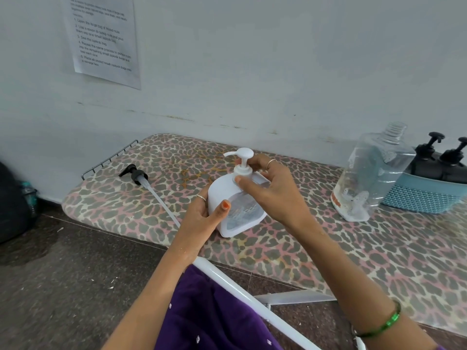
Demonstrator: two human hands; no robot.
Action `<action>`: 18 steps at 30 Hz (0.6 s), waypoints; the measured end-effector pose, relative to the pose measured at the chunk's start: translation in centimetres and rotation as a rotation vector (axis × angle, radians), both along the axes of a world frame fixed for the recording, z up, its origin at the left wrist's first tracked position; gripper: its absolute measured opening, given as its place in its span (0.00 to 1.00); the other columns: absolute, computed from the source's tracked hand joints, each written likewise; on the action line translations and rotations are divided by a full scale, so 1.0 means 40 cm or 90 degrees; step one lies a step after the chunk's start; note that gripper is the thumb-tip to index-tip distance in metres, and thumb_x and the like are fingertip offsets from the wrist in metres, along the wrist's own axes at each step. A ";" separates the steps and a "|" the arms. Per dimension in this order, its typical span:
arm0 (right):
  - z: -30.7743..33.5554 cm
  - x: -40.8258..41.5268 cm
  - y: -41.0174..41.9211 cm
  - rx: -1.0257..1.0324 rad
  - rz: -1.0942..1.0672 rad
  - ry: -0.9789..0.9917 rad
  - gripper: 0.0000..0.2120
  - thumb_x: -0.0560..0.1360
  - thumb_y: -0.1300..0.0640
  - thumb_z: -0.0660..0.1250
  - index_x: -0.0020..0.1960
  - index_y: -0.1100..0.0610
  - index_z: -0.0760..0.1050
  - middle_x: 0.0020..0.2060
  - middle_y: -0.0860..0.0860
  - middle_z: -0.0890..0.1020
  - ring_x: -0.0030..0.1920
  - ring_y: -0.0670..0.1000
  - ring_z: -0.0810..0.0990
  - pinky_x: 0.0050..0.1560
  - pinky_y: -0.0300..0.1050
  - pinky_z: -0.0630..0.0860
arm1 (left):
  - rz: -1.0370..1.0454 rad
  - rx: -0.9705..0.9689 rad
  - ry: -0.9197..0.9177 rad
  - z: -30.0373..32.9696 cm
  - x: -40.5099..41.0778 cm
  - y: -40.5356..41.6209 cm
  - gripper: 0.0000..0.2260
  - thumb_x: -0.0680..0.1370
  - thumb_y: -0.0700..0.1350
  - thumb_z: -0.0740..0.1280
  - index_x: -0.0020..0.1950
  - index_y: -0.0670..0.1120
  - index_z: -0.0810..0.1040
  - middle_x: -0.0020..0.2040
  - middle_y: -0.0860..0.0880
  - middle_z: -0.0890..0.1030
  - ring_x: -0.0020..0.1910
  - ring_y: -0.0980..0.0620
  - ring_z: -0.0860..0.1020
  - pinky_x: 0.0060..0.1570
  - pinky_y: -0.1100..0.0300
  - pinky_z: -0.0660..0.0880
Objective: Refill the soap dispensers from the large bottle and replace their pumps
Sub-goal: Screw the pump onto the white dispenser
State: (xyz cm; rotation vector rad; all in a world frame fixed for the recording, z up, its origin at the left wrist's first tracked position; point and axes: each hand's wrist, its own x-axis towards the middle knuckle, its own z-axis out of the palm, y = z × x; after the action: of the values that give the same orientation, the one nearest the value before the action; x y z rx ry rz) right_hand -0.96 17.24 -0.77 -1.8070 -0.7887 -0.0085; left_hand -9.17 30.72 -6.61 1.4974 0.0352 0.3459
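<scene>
A white soap dispenser [240,213] stands tilted on the leopard-print board [353,248]. My left hand [202,213] grips its lower left side. My right hand [267,188] wraps the collar of its white pump [243,157], which sits in the neck. The large clear bottle [371,178] stands uncapped at the right, nearly empty. A black pump with a long clear tube [144,180] lies loose on the board at the left.
A blue basket [424,198] at the far right holds two dark dispensers [434,160] with black pumps. The wall runs along the board's back. A wire rack [108,157] edges the board's left end. A dark bag [12,203] sits on the floor.
</scene>
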 end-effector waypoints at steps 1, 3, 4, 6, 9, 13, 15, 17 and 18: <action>-0.001 0.001 0.003 -0.001 -0.013 0.000 0.12 0.73 0.57 0.71 0.56 0.53 0.78 0.50 0.45 0.82 0.53 0.44 0.78 0.51 0.30 0.70 | 0.001 0.000 -0.001 -0.001 0.001 0.000 0.30 0.60 0.71 0.72 0.58 0.61 0.78 0.55 0.51 0.83 0.56 0.50 0.81 0.51 0.53 0.80; -0.005 0.004 0.010 -0.002 -0.043 -0.003 0.10 0.71 0.56 0.73 0.51 0.53 0.76 0.49 0.47 0.80 0.52 0.47 0.77 0.50 0.35 0.70 | 0.004 0.001 0.002 -0.003 0.002 0.002 0.34 0.60 0.71 0.72 0.60 0.56 0.76 0.55 0.49 0.83 0.57 0.49 0.81 0.51 0.52 0.81; -0.006 0.004 0.014 0.001 -0.055 -0.005 0.10 0.71 0.55 0.74 0.49 0.52 0.75 0.48 0.48 0.79 0.51 0.48 0.76 0.49 0.36 0.69 | 0.005 0.001 0.002 -0.004 0.002 0.002 0.34 0.60 0.71 0.72 0.61 0.55 0.76 0.55 0.50 0.83 0.56 0.49 0.81 0.50 0.53 0.81; -0.007 0.002 0.020 0.010 -0.070 -0.009 0.12 0.70 0.55 0.74 0.44 0.49 0.71 0.45 0.47 0.77 0.48 0.48 0.74 0.46 0.37 0.68 | 0.009 -0.001 0.000 -0.006 0.002 0.004 0.34 0.59 0.71 0.73 0.60 0.56 0.76 0.53 0.51 0.84 0.55 0.49 0.82 0.49 0.55 0.80; 0.002 0.002 0.020 -0.006 -0.066 -0.007 0.12 0.69 0.55 0.75 0.45 0.52 0.72 0.42 0.45 0.76 0.46 0.47 0.73 0.45 0.36 0.68 | 0.009 -0.009 0.010 -0.009 0.005 0.003 0.34 0.58 0.71 0.73 0.60 0.57 0.76 0.54 0.49 0.83 0.55 0.47 0.82 0.52 0.47 0.78; 0.037 0.020 -0.012 -0.090 0.024 0.005 0.14 0.72 0.55 0.73 0.56 0.53 0.77 0.50 0.45 0.80 0.54 0.44 0.77 0.58 0.42 0.72 | 0.007 -0.008 0.021 -0.003 0.005 0.002 0.31 0.57 0.71 0.74 0.56 0.62 0.77 0.51 0.52 0.84 0.49 0.53 0.83 0.43 0.53 0.79; 0.054 0.026 -0.028 -0.119 0.097 0.017 0.15 0.73 0.58 0.72 0.59 0.49 0.77 0.55 0.44 0.81 0.58 0.42 0.77 0.65 0.44 0.71 | 0.009 -0.006 0.019 0.001 0.000 0.002 0.30 0.58 0.69 0.75 0.57 0.59 0.76 0.46 0.55 0.84 0.40 0.58 0.82 0.31 0.64 0.77; 0.058 0.027 -0.026 -0.121 0.134 0.037 0.16 0.73 0.61 0.72 0.59 0.49 0.78 0.55 0.45 0.82 0.59 0.40 0.78 0.66 0.44 0.71 | 0.012 -0.017 0.021 -0.001 -0.008 0.004 0.26 0.64 0.61 0.77 0.58 0.56 0.75 0.46 0.55 0.84 0.40 0.59 0.82 0.31 0.68 0.75; 0.059 0.027 -0.026 -0.114 0.125 0.038 0.16 0.72 0.62 0.72 0.58 0.50 0.79 0.54 0.45 0.83 0.58 0.40 0.79 0.65 0.44 0.72 | 0.008 -0.022 0.020 -0.002 -0.008 0.005 0.25 0.66 0.56 0.77 0.60 0.54 0.75 0.49 0.53 0.84 0.44 0.57 0.83 0.35 0.67 0.77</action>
State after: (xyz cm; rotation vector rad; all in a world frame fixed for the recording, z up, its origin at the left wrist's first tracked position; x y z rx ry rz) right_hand 0.11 16.21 1.59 -1.8795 -0.9453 0.2508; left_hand -9.50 30.90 -6.70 1.4692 0.0748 0.3302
